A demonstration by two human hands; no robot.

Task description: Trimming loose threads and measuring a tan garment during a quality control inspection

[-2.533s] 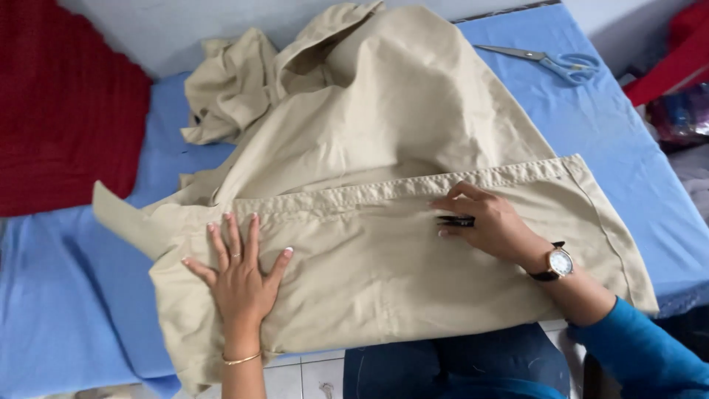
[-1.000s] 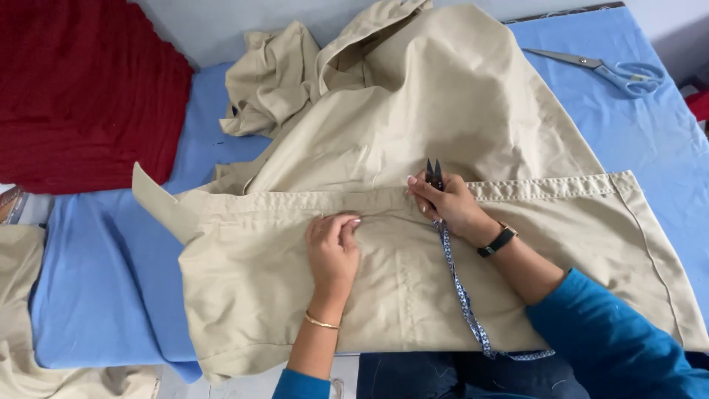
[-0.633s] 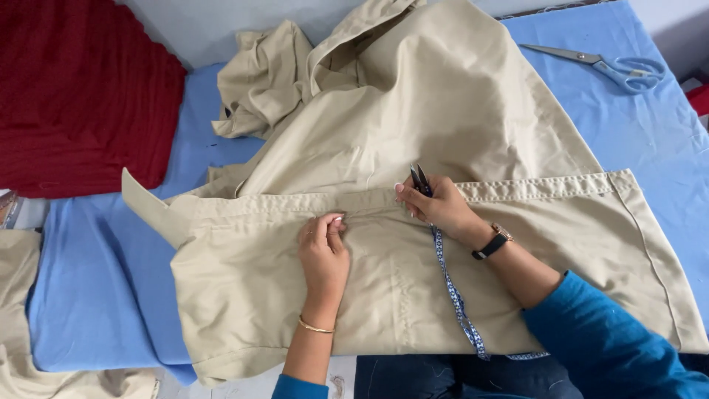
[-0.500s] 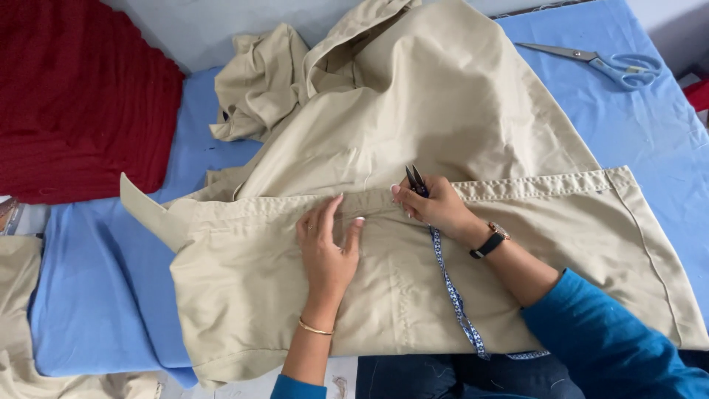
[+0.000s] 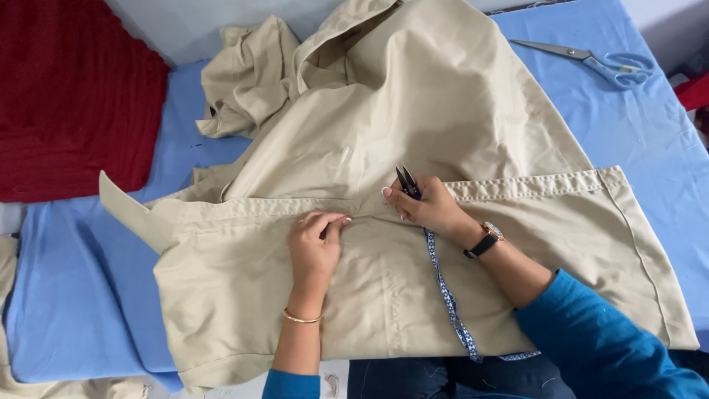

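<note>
Beige garment (image 5: 473, 125) lies spread over the blue-covered table (image 5: 74, 318), bulk heaped toward the far edge, folded lower part toward the near edge. Its stitched hem band (image 5: 532, 186) runs left-right across the middle, long axis roughly parallel to the near table edge, rising slightly to the right.

My left hand (image 5: 316, 247) rests on the fabric just below the band, approx. centre; thumb and forefinger pressed together, pinching a small bit of cloth or thread at the seam. Cannot tell which. My right hand (image 5: 432, 208) sits just beside it, to the right, on the same band. It is closed around small black thread snips (image 5: 407, 182), blades pointing up and away from me toward the far edge; whether the blades are parted I cannot tell.

Key relation: the pinch point lies left of the snip tips and a little nearer to me, close but not touching. Right hand is the nearer one to the tool end; left hand is on the seam itself.

A blue patterned tape measure (image 5: 447, 303) trails from under my right wrist toward the near edge.

Misc.: large scissors (image 5: 591, 59) at the far right corner, well apart. Red cloth (image 5: 70, 96) at the far left.
</note>
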